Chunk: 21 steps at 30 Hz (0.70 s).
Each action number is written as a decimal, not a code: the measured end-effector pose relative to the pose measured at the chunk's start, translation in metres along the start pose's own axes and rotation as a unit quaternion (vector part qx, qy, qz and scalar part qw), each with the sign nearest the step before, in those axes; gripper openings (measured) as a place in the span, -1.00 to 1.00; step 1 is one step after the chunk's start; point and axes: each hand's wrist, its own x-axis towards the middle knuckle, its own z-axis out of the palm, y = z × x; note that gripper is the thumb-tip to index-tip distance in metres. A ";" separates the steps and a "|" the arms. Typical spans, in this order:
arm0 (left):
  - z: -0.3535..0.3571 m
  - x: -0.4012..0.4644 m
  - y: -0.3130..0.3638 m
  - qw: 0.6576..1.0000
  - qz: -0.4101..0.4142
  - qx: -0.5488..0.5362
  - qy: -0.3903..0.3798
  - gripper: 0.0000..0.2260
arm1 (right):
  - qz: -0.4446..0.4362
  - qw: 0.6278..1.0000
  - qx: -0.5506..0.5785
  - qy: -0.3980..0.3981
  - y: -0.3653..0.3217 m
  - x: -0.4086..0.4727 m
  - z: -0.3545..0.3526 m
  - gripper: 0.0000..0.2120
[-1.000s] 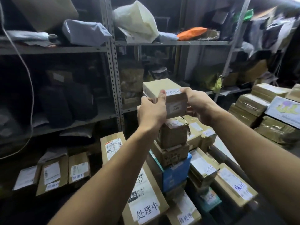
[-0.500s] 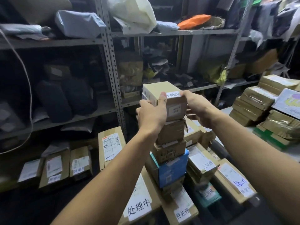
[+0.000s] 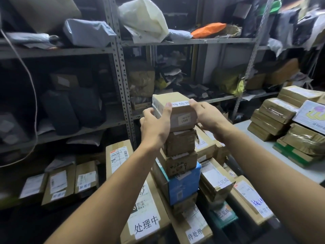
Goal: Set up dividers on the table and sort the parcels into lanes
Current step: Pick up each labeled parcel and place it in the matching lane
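Note:
A small tan parcel (image 3: 177, 110) with a white label sits on top of a tall stack of parcels (image 3: 179, 155) in the middle of the head view. My left hand (image 3: 156, 125) grips its left side, thumb up on the top edge. On the right side my right hand (image 3: 205, 117) holds it with the thumb near the label. Below it come two brown boxes and a blue box (image 3: 182, 185). Flat labelled boxes (image 3: 146, 215) lie at the base of the stack.
Metal shelving (image 3: 121, 71) full of bags and packages stands close behind the stack. Labelled parcels (image 3: 59, 184) lean in a row at lower left. A white table (image 3: 246, 127) at right carries piles of taped parcels (image 3: 274, 118). More labelled boxes (image 3: 249, 198) lie at lower right.
The top parcel has come down onto the stack, both hands still on it. The view has shifted slightly.

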 end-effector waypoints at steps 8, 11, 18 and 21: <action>-0.008 -0.001 -0.001 0.999 0.046 -0.012 -0.019 -0.32 | -0.105 0.987 -0.103 0.064 -0.004 -0.016 0.005 -0.36; -0.008 -0.002 -0.001 0.998 0.049 -0.014 -0.020 -0.32 | -0.107 0.987 -0.100 0.064 -0.007 -0.020 0.005 -0.38; -0.007 0.001 -0.003 0.997 0.071 -0.006 -0.034 -0.36 | -0.129 0.983 -0.098 0.082 -0.015 -0.027 0.009 -0.40; -0.008 0.002 -0.008 0.997 0.071 -0.009 -0.029 -0.38 | -0.144 0.977 -0.126 0.089 -0.017 -0.030 0.009 -0.41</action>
